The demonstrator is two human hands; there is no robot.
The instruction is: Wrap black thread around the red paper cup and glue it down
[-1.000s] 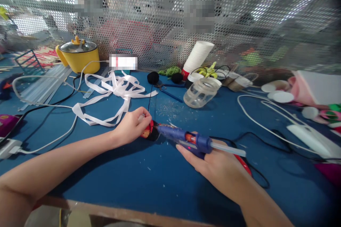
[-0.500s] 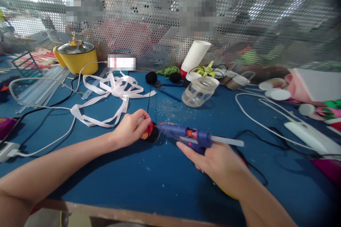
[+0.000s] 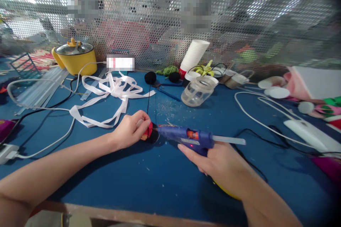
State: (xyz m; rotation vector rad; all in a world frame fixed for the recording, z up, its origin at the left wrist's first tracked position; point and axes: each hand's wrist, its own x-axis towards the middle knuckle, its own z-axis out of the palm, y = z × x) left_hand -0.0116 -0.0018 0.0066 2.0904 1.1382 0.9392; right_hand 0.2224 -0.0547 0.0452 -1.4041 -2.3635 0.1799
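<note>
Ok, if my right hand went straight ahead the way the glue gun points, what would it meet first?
Probably what looks like a red and black cup at your left hand; the glue gun nearly reaches or touches it, depth being unclear.

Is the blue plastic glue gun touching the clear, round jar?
Apart: the head view shows the glue gun, held in the right hand, with blue tabletop visible between it and the jar.

L hand (image 3: 130, 130) & R hand (image 3: 222, 163) are bare, as are both f'arms (image 3: 69, 164).
</note>
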